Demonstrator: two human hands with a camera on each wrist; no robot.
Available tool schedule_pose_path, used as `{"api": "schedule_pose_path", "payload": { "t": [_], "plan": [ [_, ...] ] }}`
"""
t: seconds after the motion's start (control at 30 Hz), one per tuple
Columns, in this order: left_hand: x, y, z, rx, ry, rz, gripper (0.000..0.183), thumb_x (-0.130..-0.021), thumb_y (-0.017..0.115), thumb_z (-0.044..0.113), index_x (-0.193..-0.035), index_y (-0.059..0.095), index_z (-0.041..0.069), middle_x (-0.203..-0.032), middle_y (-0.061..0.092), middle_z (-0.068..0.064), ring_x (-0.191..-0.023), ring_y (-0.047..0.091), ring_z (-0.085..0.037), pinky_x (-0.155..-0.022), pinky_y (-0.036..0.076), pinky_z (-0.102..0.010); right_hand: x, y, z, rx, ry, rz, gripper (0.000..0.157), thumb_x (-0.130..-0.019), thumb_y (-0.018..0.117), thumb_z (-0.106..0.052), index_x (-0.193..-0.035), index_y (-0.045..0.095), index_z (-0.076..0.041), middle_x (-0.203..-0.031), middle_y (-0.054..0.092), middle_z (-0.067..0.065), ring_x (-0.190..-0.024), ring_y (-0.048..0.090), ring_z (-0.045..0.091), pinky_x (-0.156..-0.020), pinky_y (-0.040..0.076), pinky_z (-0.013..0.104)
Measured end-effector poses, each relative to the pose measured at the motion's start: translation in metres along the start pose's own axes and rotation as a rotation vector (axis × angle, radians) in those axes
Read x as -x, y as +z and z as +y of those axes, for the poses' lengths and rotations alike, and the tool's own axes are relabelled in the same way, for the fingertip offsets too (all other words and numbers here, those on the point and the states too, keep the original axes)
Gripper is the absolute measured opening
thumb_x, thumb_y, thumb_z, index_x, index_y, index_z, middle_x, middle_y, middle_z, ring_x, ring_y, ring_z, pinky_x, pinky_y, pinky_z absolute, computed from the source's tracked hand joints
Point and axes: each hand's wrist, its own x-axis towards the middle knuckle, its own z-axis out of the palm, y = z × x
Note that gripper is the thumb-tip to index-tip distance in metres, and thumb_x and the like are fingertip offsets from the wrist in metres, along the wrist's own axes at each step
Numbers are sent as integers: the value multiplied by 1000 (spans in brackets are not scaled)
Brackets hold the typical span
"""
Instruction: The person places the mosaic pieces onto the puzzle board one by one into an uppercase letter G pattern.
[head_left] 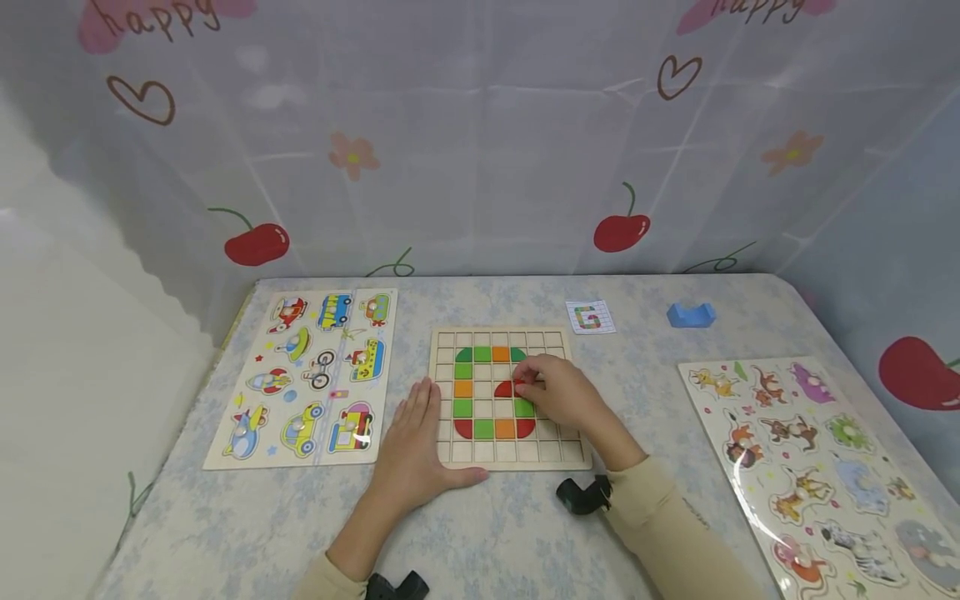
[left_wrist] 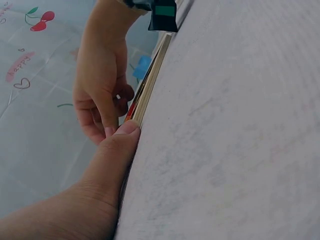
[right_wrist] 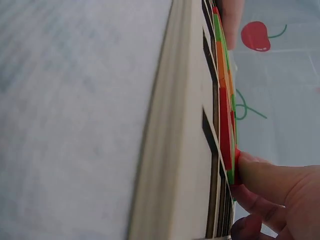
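Note:
A wooden grid board (head_left: 448, 456) lies in the middle of the table, with green, orange and red tiles set in a G-like outline. My right hand (head_left: 558, 392) is over its right half, thumb and fingertips pinching a red tile (right_wrist: 237, 172) at the grid. Just left of those fingertips lies a red rounded tile (head_left: 503, 389). My left hand (head_left: 412, 442) rests along the board's left side, its fingers straight and the thumb stretched along the front edge. Seen from the left wrist, that thumb (left_wrist: 112, 155) touches the board's edge.
On the left lies a vehicle puzzle board (head_left: 258, 333), on the right an animal puzzle board (head_left: 738, 417). Behind the grid board are a small card (head_left: 591, 317) with a coloured G and a blue holder (head_left: 691, 315). A printed curtain (head_left: 480, 167) hangs behind the table.

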Motion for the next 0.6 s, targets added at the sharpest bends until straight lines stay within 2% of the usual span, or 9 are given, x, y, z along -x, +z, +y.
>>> {"api": "schedule_pose_path", "payload": {
  "t": [0.2, 0.43, 0.6],
  "plan": [
    [-1, 1, -1, -4, 2, -9, 140, -60, 66, 88, -159, 10, 6, -169, 4, -8, -157, 3, -23, -128, 11, -43, 2, 2, -2, 30, 22, 22, 9, -93, 70, -19, -100, 75, -18, -100, 64, -3, -87, 57, 14, -82, 53, 33],
    [-2, 2, -2, -2, 3, -12, 140, -61, 66, 87, -159, 9, 5, -169, 4, -9, -157, 3, -23, -128, 10, -43, 8, 2, -1, 96, -32, 25, 22, -95, 68, -18, -114, 76, -11, -106, 65, -1, -82, 56, 10, -71, 49, 26],
    [-1, 2, -2, -5, 10, 4, 141, -60, 67, 87, -159, 11, 5, -169, 6, -9, -157, 5, -24, -127, 12, -44, 16, 2, 0, 123, -62, 52, 18, -95, 67, -19, -109, 76, -12, -108, 67, -1, -90, 62, 14, -80, 55, 34]
  ]
}}
